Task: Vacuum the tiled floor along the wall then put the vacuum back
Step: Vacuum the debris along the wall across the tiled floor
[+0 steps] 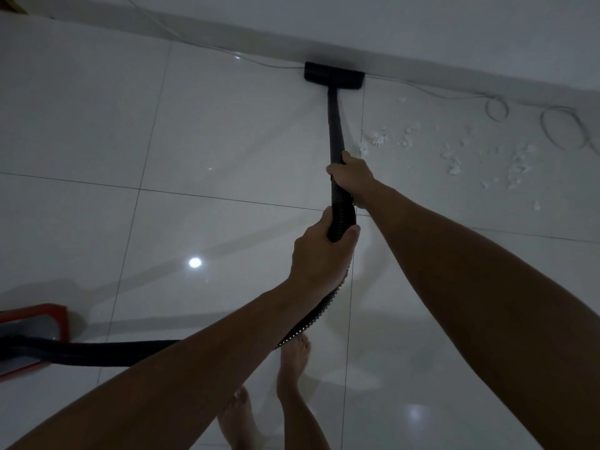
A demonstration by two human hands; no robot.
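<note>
the right hand [350,172] wraps the black wand [336,125] for steering, the left hand [319,254] is closed on the ribbed hose [341,219] to keep slack. the floor head [333,75] sits against the wall [454,34]; white debris [454,157], probably paper, lies just right.

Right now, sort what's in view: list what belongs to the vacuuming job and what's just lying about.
Part of the job:
- floor nozzle against the wall
- black wand, held by the right hand
- ribbed hose, held by the left hand
- red vacuum body
- white debris on the tiles

Just lying about:
- thin white cable, looped along the wall
</note>
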